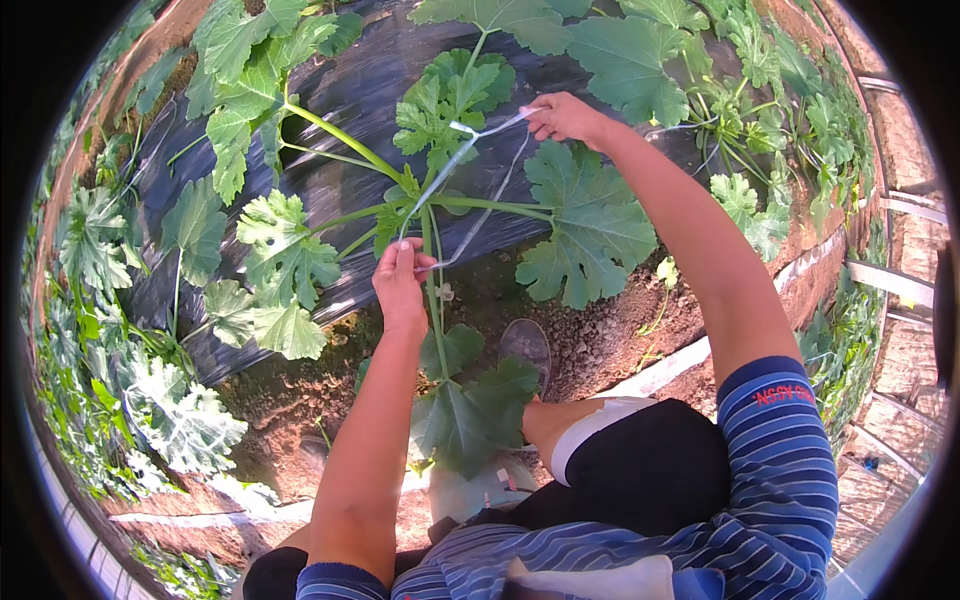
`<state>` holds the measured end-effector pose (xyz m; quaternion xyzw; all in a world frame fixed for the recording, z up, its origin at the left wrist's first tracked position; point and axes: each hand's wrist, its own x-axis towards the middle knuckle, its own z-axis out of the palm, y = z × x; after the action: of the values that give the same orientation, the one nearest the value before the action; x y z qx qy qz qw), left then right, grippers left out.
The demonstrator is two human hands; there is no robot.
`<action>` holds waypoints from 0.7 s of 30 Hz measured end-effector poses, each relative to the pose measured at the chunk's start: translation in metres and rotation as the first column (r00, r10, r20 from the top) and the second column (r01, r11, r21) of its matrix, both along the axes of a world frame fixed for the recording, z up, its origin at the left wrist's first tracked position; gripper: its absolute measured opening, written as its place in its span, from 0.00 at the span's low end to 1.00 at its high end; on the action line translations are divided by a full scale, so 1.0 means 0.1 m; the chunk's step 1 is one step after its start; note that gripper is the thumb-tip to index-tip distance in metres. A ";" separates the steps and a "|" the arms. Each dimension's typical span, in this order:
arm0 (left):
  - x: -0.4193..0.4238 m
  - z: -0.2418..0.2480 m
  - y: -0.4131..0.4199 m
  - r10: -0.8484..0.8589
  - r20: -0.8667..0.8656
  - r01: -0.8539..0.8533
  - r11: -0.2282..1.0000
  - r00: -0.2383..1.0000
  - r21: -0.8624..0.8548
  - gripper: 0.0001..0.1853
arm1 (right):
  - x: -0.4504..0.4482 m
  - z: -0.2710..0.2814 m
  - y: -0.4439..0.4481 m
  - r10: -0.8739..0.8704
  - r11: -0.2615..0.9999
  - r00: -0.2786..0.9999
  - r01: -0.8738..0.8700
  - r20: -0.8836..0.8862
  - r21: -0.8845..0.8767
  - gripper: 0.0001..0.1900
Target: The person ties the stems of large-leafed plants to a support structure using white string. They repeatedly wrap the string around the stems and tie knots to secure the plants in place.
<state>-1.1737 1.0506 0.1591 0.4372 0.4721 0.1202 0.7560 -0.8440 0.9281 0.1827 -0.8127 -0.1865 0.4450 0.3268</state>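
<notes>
A loop of pale plastic twine is stretched between my two hands, over a squash plant. At the lower end my left hand pinches the twine between thumb and fingers, beside an upright-looking green leaf stalk. My right hand is farther out and to the right, its fingertips closed on the upper end; a knot-like bend shows near it. Beneath the twine spreads the plant's centre, with several stalks fanning out. One large lobed leaf lies below my right forearm.
Shiny black plastic mulch film covers the bed under the plant. More squash plants stand left and right. Bare soil borders the film, with my shoe on it. White strips cross the ground at right.
</notes>
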 end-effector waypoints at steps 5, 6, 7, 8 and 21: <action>0.05 0.05 0.25 0.135 -0.023 -0.131 0.983 0.991 0.130 0.13 | -0.07 0.02 0.90 -0.043 0.994 0.991 0.030 0.130 0.101 0.19; 0.02 0.04 0.29 0.165 -0.076 -0.149 0.973 0.983 0.177 0.13 | -0.10 -0.02 1.07 0.005 0.993 0.985 -0.026 0.173 0.119 0.18; -0.02 0.00 0.31 0.191 -0.111 -0.169 0.968 0.975 0.185 0.13 | -0.12 -0.04 1.19 0.053 0.988 0.975 -0.083 0.215 0.133 0.17; -0.05 -0.04 0.32 0.216 -0.146 -0.187 0.963 0.965 0.192 0.13 | -0.14 -0.05 1.28 0.086 0.991 0.977 -0.104 0.196 0.081 0.17; -0.40 -0.57 0.71 0.556 -0.105 -0.554 0.758 0.825 -0.345 0.08 | -0.27 0.03 2.12 0.533 0.846 0.819 -0.509 0.210 -0.161 0.18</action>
<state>-1.2136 1.1212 0.1019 0.1315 0.5925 0.2509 0.7541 -0.8713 1.1401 0.1856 -0.7944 -0.4187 0.4214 0.1265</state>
